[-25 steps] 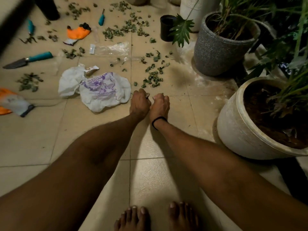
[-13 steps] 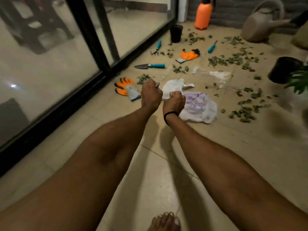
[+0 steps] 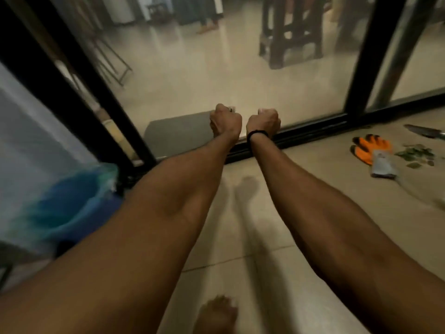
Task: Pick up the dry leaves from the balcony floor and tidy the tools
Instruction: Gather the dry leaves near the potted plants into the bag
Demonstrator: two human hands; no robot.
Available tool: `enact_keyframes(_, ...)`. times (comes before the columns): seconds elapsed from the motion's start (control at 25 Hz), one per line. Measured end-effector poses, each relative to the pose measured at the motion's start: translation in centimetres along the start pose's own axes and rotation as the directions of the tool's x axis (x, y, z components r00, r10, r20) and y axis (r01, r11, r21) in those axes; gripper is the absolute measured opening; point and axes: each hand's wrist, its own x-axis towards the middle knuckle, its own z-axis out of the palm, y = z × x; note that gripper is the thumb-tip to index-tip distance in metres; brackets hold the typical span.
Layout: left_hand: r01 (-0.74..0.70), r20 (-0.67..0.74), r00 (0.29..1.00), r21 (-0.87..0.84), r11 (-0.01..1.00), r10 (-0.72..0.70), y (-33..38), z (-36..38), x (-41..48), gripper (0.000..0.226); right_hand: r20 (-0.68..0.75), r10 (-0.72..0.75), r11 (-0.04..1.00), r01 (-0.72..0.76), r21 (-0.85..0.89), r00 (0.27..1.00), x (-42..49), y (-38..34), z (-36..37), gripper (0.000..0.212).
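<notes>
Both my arms reach straight forward over the tiled floor toward the sliding glass door. My left hand (image 3: 225, 121) and my right hand (image 3: 263, 121) are curled into fists, backs up, side by side above the door track. What lies inside the fists is hidden; a tiny pale bit shows at the top of the left one. A small patch of dry leaves (image 3: 414, 154) lies at the far right beside an orange and grey glove (image 3: 372, 148). A trowel blade (image 3: 423, 131) pokes in at the right edge.
A blue bin (image 3: 72, 201) with a greenish liner stands blurred at the lower left by the black door frame (image 3: 79, 92). The door track (image 3: 313, 133) runs across behind my hands. My bare foot (image 3: 216, 314) is at the bottom.
My view has swung left, from the plant pots and leaf piles to the glass door and blue bin. Both fists stayed curled and side by side throughout.
</notes>
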Motion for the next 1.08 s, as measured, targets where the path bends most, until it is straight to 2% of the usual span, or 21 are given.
enact_keyframes(0.16, 0.08, -0.222, 0.972, 0.005, 0.997, -0.077, -6.7, -9.9, 5.1, 0.024, 0.21, -0.068, 0.997, 0.057, 0.056, 0.975, -6.8, -3.8, 10.7, 0.016)
enact_keyframes(0.24, 0.118, -0.26, 0.961, 0.064, 0.991, -0.098, -10.7, -14.8, 7.5, 0.026, 0.29, -0.115, 0.993, 0.105, 0.053, 0.95, -10.7, -5.0, 14.8, 0.014)
enact_keyframes(0.36, 0.248, -0.301, 0.929, 0.072, 0.966, -0.216, -18.1, -22.2, 10.3, 0.031, 0.412, -0.208, 0.977, 0.207, 0.047, 0.887, -16.5, -6.0, 19.7, 0.019)
enact_keyframes(0.52, 0.414, -0.376, 0.841, -0.018, 0.91, -0.389, -28.1, -30.0, 11.5, 0.031, 0.547, -0.247, 0.959, 0.283, 0.019, 0.8, -22.8, -4.6, 25.0, 0.017)
enact_keyframes(0.68, 0.517, -0.339, 0.779, -0.127, 0.846, -0.527, -34.1, -32.2, 10.6, 0.035, 0.618, -0.26, 0.95, 0.311, 0.027, 0.742, -27.1, -2.9, 28.8, 0.023)
enact_keyframes(0.84, 0.607, -0.282, 0.707, -0.227, 0.761, -0.648, -37.4, -33.5, 9.4, 0.048, 0.733, -0.173, 0.983, 0.158, 0.091, 0.658, -30.3, -2.2, 32.0, 0.027)
enact_keyframes(0.92, 0.632, -0.233, 0.683, -0.288, 0.72, -0.693, -39.1, -33.9, 9.7, 0.058, 0.796, -0.132, 0.991, 0.099, 0.091, 0.591, -31.8, -1.9, 33.1, 0.038)
enact_keyframes(1.0, 0.635, -0.233, 0.658, -0.339, 0.694, -0.716, -39.8, -34.2, 9.9, 0.058, 0.88, -0.101, 0.995, 0.069, 0.077, 0.465, -33.1, -1.7, 33.5, 0.042)
enact_keyframes(1.08, 0.633, -0.254, 0.644, -0.352, 0.69, -0.721, -38.9, -34.8, 9.5, 0.054, 0.93, -0.072, 0.995, 0.087, 0.044, 0.36, -34.1, -1.7, 33.6, 0.07)
